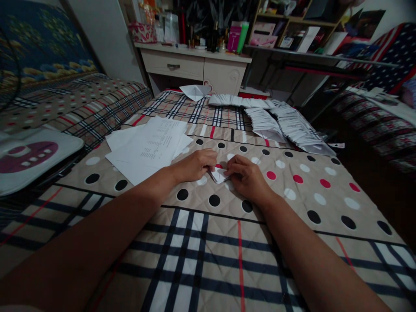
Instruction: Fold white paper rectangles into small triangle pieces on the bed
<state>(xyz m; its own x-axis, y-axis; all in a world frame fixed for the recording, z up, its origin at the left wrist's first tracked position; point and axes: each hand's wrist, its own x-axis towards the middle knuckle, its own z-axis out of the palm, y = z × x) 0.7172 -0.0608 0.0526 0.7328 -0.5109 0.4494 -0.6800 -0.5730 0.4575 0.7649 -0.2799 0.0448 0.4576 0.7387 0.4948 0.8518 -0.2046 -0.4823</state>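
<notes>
A small folded piece of white paper (219,175) lies low over the dotted part of the bedspread, between my two hands. My left hand (199,165) pinches its left edge, fingers closed. On the other side my right hand (244,174) grips the right edge with thumb and fingertips. Parts of the paper are hidden under the fingers. Beside my left forearm several loose white sheets (152,145) with printed text overlap each other on the bed.
Long rows of folded white paper pieces (295,125) stand at the far right of the bed (208,242). A creased sheet (195,92) lies at its far edge. Behind is a cream dresser (191,65) with bottles and boxes; at left, a white plastic appliance (39,156).
</notes>
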